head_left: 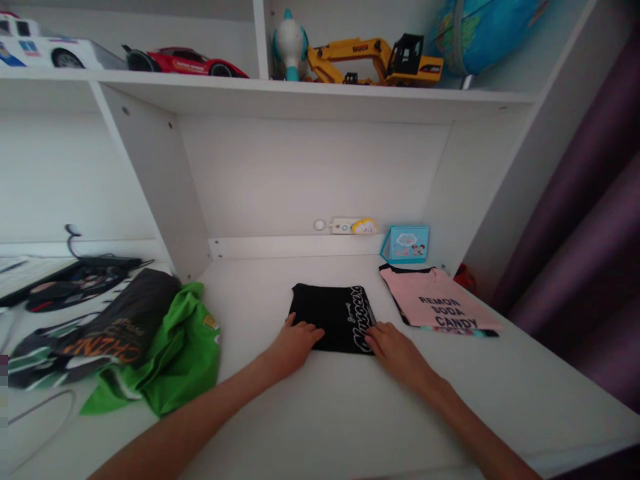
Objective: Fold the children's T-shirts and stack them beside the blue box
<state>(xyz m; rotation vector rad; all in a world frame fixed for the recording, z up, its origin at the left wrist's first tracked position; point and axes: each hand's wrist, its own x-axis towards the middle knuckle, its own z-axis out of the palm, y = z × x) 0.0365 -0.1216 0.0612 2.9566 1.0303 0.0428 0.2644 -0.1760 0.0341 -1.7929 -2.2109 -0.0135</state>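
Observation:
A black T-shirt (pixel 320 319) with white outlined lettering along its right side lies folded into a rough rectangle on the white desk. My left hand (pixel 294 341) rests on its lower left corner, thumb apart and fingers laid out over the cloth. On the lower right edge, by the lettering, lie the outstretched fingers of my right hand (pixel 395 348). To the right is a stack of folded clothes with a pink shirt (pixel 445 300) reading "REMON SODA CANDY" on top. A crumpled green garment (pixel 183 357) and a dark grey garment (pixel 143 320) are heaped on the left.
A small blue desk calendar (pixel 409 243) stands behind the pink shirt, near a power strip (pixel 345 225) on the back wall. Overhead, a shelf (pixel 320 93) holds toy vehicles and a globe (pixel 493 33). Purple curtains (pixel 575 253) hang at right. A cable (pixel 65 417) lies front left.

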